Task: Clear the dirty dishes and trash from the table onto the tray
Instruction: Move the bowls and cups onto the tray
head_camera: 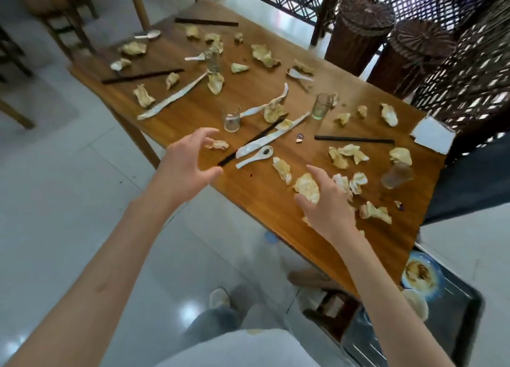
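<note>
- The wooden bench (248, 190) runs slantwise across the view, strewn with crumpled napkins, spoons, chopsticks, paper sleeves and small glasses.
- A dark metal tray (452, 308) sits low beside the bench's near right corner, holding a dirty blue-rimmed plate (420, 274) and a pale bowl (415, 303) just beside it.
- The left hand (185, 168) hovers over the bench's near edge, its grip wide open and holding nothing, fingers spread toward a small napkin scrap (218, 145).
- The right hand (327, 206) has its fingers curled around a crumpled napkin (306, 187), among more napkins near the bench's front.
- A white spoon (255, 156) lies between the hands, beside dark chopsticks (254, 141).
- A clear glass (231, 119) stands just beyond the left hand.
</note>
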